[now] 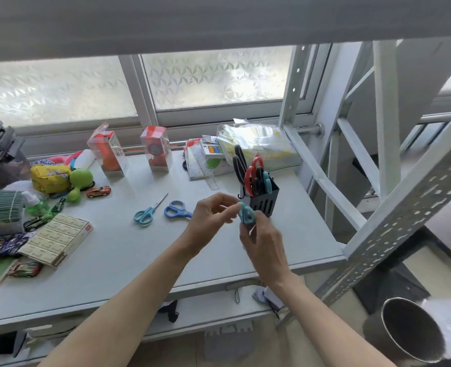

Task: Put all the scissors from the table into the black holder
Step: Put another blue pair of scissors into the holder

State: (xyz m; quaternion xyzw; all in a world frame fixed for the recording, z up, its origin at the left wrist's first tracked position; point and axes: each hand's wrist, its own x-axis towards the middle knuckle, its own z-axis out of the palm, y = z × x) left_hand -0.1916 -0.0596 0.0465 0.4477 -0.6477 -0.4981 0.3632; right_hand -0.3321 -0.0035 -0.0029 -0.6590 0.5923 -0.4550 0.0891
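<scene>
The right hand (263, 243) grips a small pair of teal-handled scissors (246, 214), fingers curled round the lower part, which they hide; the handle loops stand up above the fingertips, so the long axis runs roughly upright. The left hand (210, 215) sits just left of it, fingers loosely curled, fingertips meeting the teal loops; whether they pinch them I cannot tell. Just beyond the right fingers stands the black slotted holder (264, 202), near the grey table's (129, 263) right edge, with red, black and teal handles up. Left of the left fingers, on open tabletop, lie 2 pairs: blue-handled scissors (177, 210), partly behind the hand, and teal-handled scissors (148, 212), blades pointing away to the right.
</scene>
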